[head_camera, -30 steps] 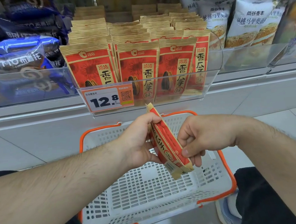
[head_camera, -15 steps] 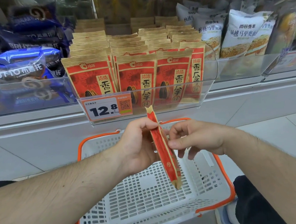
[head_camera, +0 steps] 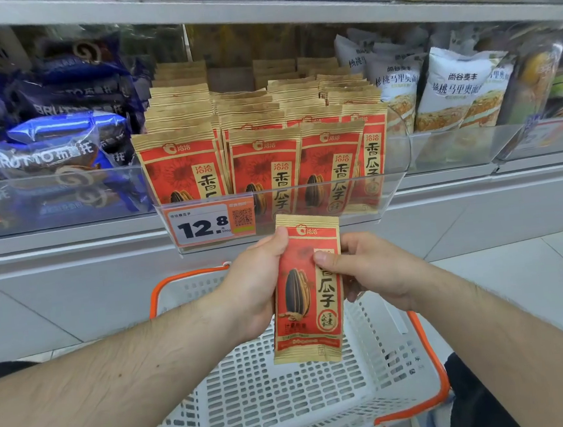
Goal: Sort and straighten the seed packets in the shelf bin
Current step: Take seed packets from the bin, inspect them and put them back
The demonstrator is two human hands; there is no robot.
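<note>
Shop shelving fills my view, with blue snack bags (head_camera: pixel 50 146) on the left and the clear shelf bin (head_camera: pixel 392 182) at centre. I see its seed packets (head_camera: pixel 265 166) standing upright in four face-out rows, fronts toward me, fairly even, so I judge most of the straightening done. One packet (head_camera: pixel 306 290) is left outside, held below the bin and above a white basket (head_camera: pixel 291 401). My left hand (head_camera: pixel 256 288) grips its left edge; my right hand (head_camera: pixel 371 270) pinches its right edge, thumb on the front. Its long axis runs nearly vertical, top seal up toward the bin, printed face toward me. White bags (head_camera: pixel 460 89) sit to the right.
</note>
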